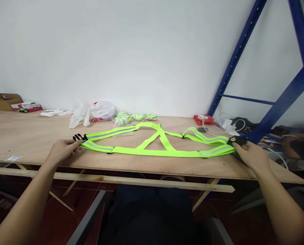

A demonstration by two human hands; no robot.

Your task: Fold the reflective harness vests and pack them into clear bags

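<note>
A neon yellow-green reflective strap vest (155, 152) with grey stripes lies stretched out across the wooden table. Its straps cross near the middle, and small black sliders sit along them. At its left end, my left hand (65, 149) pinches the strap beside a black pronged buckle (79, 137). My right hand (253, 156) grips the opposite end at another black buckle part (237, 140), which the fingers partly cover. Between my hands the belt part runs nearly straight along the near side of the table.
Behind the vest lie bagged neon bundles (122, 118) and a white plastic bag (102, 110). A cardboard box (5, 101) stands far left. At right are a red packet (204, 119), white cables, a blue metal frame (235, 61) and a person (300, 143) partly in view.
</note>
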